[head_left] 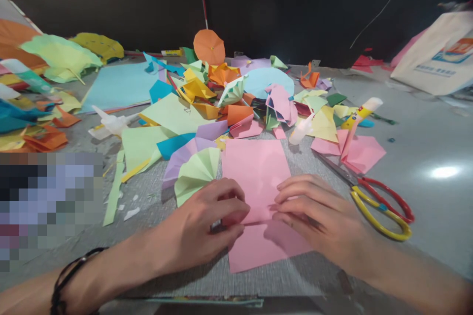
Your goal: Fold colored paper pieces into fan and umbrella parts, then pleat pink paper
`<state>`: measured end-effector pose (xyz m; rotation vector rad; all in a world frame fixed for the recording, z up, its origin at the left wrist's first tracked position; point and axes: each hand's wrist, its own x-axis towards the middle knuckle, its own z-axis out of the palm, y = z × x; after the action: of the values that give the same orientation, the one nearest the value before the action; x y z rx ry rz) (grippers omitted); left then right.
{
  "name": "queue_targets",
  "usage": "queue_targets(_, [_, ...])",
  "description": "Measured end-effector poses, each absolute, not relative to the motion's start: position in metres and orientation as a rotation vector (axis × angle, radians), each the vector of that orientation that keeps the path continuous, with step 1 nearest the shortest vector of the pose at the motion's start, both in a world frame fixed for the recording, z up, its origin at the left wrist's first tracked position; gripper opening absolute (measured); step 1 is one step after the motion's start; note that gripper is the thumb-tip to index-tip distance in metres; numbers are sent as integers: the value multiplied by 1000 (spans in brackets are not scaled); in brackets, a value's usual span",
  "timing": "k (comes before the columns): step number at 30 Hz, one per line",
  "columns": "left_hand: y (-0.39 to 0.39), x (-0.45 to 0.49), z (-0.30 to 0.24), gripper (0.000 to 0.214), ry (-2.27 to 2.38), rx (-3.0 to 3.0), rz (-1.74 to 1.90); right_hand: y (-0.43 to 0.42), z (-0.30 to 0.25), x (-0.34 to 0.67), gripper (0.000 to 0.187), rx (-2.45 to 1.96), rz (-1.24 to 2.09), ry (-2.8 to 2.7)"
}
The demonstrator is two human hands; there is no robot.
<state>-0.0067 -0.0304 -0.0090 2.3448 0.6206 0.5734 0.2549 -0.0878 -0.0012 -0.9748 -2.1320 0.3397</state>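
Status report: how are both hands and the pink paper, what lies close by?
Left hand, right hand: opposite sides of pink paper. Crosswise fold line visible between hands. Green fan partly behind left hand; scissors off paper, to right.

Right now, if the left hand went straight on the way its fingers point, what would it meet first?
Probably the right hand, which faces the left hand across the pink sheet; exact depth is hard to judge from this one view.
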Motion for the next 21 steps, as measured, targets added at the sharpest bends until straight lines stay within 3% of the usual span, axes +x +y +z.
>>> queue_targets(11, [-31,-6,-8,14,615,2328,551,-86,0,257,22,-1062,252,-2141])
queue_targets(19, [-31,-8,-6,13,624,2313,527,-86,-1,257,12,-1069,216,-2076])
queue_targets(21, [-31,-8,-5,13,627,2317,516,-89,3,258,24,-1037,260,-2060])
